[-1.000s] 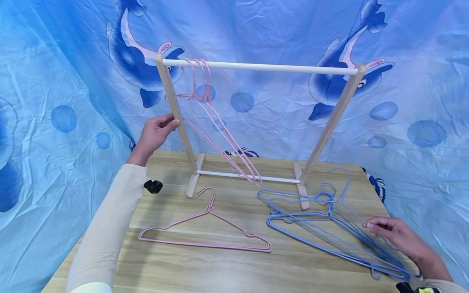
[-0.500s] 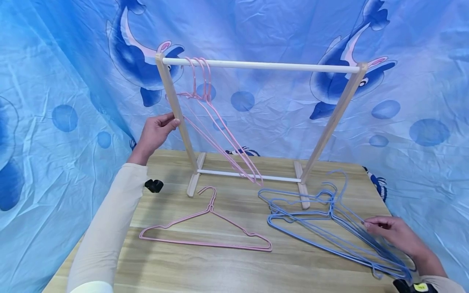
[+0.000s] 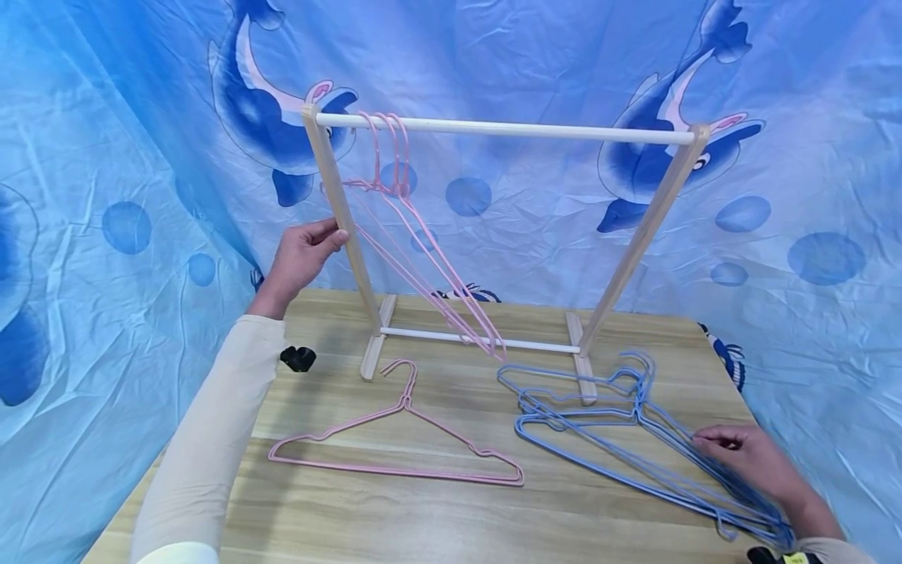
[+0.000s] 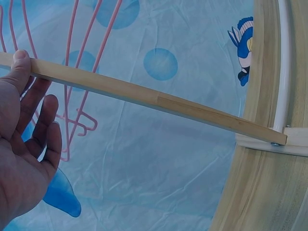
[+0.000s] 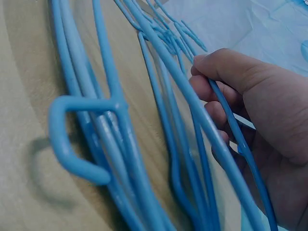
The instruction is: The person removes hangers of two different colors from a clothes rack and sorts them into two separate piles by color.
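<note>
In the head view my left hand pinches the left wooden post of a clothes rack between thumb and fingers. The left wrist view shows the thumb across the front of this post. At lower right my right hand is at the side of a pile of blue hangers. Seen from the right wrist, thumb and index finger pinch the wire of one blue hanger. Several overlapping blue wires lie beside that hand; their exact layering cannot be made out.
Pink hangers hang at the left end of the white top rail. More pink hangers lie stacked on the wooden table, in front of the rack. A blue dolphin-print curtain encloses the table's back and sides.
The blue hanger in my right hand has come down toward the pile, its hook dropping from above the others. That hand has shifted slightly left and down. My left hand stays on the post.
</note>
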The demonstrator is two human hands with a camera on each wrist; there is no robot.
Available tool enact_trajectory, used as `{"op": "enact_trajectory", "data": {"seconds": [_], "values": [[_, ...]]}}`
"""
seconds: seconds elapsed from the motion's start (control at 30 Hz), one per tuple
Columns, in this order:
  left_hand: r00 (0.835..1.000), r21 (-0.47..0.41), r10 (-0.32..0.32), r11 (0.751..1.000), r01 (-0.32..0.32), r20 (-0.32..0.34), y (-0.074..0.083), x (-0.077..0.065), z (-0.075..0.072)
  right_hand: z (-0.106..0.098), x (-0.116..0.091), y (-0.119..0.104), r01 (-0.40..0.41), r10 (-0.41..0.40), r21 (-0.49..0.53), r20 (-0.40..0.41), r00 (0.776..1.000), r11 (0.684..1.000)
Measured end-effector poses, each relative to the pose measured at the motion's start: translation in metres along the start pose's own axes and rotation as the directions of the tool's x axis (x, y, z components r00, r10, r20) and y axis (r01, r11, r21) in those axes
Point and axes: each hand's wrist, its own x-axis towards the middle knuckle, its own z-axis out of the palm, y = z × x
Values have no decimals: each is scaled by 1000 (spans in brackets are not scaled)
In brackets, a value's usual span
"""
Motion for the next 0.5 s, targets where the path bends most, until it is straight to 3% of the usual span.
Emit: {"op": "enact_trajectory", "data": {"seconds": [0.4,0.5], "values": [[1000,-2,12,1000,-12,1,0,0,0,3,-1,1,-5,5,-32,-29,1000,999],[1000,3,14,1000,-15,3,0,0,0,4,0,1,31,-33,-57,-32,999,998]]}}
